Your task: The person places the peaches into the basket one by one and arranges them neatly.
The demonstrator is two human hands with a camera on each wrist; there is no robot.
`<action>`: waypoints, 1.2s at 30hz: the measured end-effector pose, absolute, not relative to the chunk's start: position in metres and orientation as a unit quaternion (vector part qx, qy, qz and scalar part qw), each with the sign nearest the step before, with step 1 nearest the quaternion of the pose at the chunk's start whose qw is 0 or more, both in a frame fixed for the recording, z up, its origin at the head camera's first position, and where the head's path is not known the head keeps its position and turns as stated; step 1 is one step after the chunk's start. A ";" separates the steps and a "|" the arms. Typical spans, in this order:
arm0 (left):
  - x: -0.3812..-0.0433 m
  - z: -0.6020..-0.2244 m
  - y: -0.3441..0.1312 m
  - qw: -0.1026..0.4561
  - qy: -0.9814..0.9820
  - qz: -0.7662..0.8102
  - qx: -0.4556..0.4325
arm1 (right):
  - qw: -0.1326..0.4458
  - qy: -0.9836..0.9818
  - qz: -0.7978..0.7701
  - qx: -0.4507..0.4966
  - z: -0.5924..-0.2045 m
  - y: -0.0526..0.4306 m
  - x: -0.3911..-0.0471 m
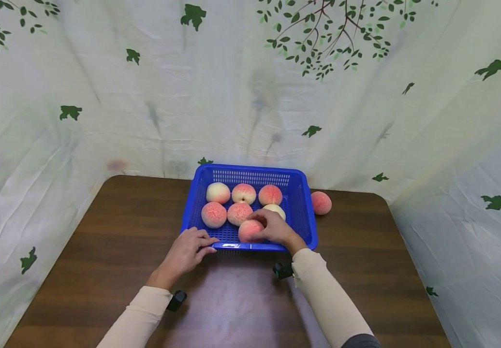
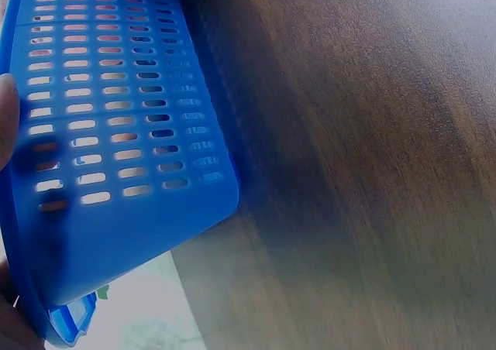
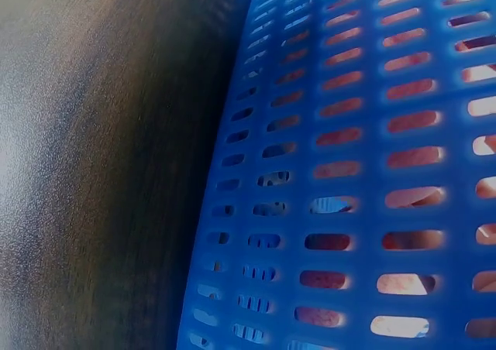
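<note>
A blue plastic basket (image 1: 250,246) with slotted walls stands on the table, holding several pink and cream peaches (image 1: 214,215). At its near left corner my left hand (image 1: 188,249) grips the rim; in the left wrist view its thumb (image 2: 6,119) lies against the basket's outer wall (image 2: 155,226). My right hand (image 1: 274,228) reaches over the near rim and holds a pink peach (image 1: 248,231) between thumb and fingers, inside the basket near the front. A pale peach (image 1: 275,210) is partly hidden behind that hand. The right wrist view shows peaches only through the slots of the basket wall (image 3: 368,191).
One more peach (image 1: 321,203) lies on the table just right of the basket. The brown wooden table (image 1: 115,251) has its back edge just behind the basket. White cloth (image 1: 233,87) printed with green leaves hangs behind and at both sides.
</note>
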State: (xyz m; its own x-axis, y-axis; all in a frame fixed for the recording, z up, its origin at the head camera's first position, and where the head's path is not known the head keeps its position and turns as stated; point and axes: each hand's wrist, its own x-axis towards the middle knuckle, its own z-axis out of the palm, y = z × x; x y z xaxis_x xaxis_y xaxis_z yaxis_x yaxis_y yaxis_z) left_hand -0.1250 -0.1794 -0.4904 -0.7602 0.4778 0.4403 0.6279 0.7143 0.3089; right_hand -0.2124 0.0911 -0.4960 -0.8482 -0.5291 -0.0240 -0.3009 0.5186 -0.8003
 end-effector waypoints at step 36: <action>-0.125 -0.486 -0.177 0.136 -0.919 -0.222 -0.295 | 0.066 0.746 -0.658 -0.082 -0.470 0.173 -0.213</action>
State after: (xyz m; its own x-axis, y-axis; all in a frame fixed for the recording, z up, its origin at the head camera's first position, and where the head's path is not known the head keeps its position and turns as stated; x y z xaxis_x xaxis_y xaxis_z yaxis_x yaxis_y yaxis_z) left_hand -0.1253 -0.1774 -0.4858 -0.7891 0.4818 0.3810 0.6026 0.7276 0.3279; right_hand -0.2129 0.1727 -0.4695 -0.9780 -0.2086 0.0087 -0.0348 0.1218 -0.9919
